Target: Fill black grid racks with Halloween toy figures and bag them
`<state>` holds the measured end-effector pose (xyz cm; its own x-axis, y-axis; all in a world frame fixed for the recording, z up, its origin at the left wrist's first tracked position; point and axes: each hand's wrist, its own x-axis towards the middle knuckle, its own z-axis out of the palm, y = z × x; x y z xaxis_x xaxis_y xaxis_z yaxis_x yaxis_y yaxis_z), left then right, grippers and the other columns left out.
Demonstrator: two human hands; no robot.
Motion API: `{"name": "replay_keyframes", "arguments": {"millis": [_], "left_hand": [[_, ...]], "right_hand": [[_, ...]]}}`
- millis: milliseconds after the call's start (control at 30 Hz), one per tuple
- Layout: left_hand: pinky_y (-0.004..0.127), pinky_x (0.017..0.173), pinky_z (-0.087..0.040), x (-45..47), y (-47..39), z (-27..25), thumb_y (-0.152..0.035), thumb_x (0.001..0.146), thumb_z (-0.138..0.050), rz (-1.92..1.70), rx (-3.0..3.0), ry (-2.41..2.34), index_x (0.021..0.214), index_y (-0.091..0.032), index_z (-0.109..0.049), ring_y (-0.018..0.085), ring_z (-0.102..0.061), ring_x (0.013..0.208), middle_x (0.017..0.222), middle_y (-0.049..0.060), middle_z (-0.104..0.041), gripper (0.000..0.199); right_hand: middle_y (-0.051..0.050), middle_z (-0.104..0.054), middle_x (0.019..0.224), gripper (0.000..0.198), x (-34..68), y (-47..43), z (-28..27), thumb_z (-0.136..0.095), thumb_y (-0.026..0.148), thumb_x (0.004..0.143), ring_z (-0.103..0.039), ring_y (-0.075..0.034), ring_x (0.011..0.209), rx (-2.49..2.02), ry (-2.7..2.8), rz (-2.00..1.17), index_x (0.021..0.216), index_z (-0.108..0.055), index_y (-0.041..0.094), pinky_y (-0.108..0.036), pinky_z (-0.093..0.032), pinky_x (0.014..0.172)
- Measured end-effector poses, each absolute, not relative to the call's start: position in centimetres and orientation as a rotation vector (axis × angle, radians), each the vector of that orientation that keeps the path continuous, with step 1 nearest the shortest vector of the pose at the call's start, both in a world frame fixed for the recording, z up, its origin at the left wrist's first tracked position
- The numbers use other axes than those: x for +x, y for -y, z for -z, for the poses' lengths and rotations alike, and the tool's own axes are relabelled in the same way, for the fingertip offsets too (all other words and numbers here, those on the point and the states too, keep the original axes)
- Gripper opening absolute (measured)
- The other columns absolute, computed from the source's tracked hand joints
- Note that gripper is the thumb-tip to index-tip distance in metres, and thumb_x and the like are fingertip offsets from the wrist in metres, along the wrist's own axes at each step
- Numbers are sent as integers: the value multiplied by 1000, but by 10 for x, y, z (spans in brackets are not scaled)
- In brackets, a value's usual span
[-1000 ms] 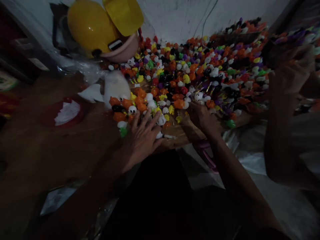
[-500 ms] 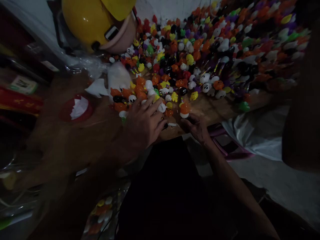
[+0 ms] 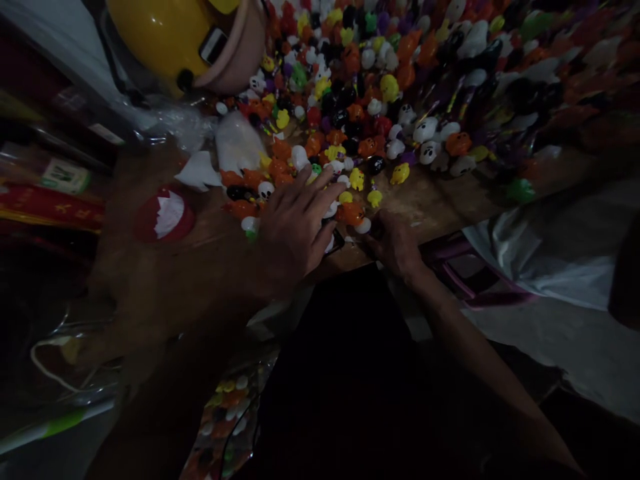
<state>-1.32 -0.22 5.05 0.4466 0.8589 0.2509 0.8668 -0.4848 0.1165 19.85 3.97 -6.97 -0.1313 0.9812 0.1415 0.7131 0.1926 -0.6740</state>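
Observation:
My left hand (image 3: 300,230) rests palm down with its fingers spread over small plastic toy figures at the table's front. Under its thumb shows part of a dark-edged object (image 3: 336,241), mostly hidden. Just right of that, an orange toy figure (image 3: 350,213) lies beside a small white rounded piece (image 3: 364,225). My right hand (image 3: 400,243) is at the table edge, close to the white piece, its fingers curled together. Shadow hides what those fingers hold, if anything. A yellow toy figure (image 3: 375,198) lies just beyond the right fingertips.
A large pile of colourful toy figures (image 3: 390,90) covers the back of the table (image 3: 200,267). A yellow helmet (image 3: 155,40) stands back left. Nearer are a red round container (image 3: 185,217) and white plastic scraps (image 3: 199,172). A purple stool (image 3: 463,270) is at right.
The orange figure with the white piece has gone from upright by my right hand to lying further left. My right fingers have curled in. My left hand stays spread; the view has shifted slightly.

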Motion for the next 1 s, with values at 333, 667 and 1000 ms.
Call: {"name": "replay_keyframes", "arguments": {"millis": [333,667,1000], "left_hand": [[57,125,-36,-22,-23,-14,-23,109,-34,533,-2650,1403,144,-18,-59,32,-40,157,162,9,-52,43],[58,128,-30,-28,-26,-17,-26,110,-34,400,-2773,1367,160,-19,-42,34,-29,162,168,10,-44,51],[45,130,-34,-25,-29,-59,-35,113,-29,835,-2927,1732,146,-15,-59,29,-41,156,161,7,-54,49]], "right_hand": [[-13,-77,102,25,204,-18,52,-57,17,90,-67,-23,85,-1356,2040,-725,110,-72,13,-35,-52,77],[-5,-77,94,21,151,-11,101,-67,41,96,-70,-23,88,-1042,1562,-764,98,-75,21,-38,-58,87],[-15,-71,96,34,148,-14,119,-47,45,102,-68,-29,90,-1195,1822,-386,98,-69,19,-47,-58,87]]}}
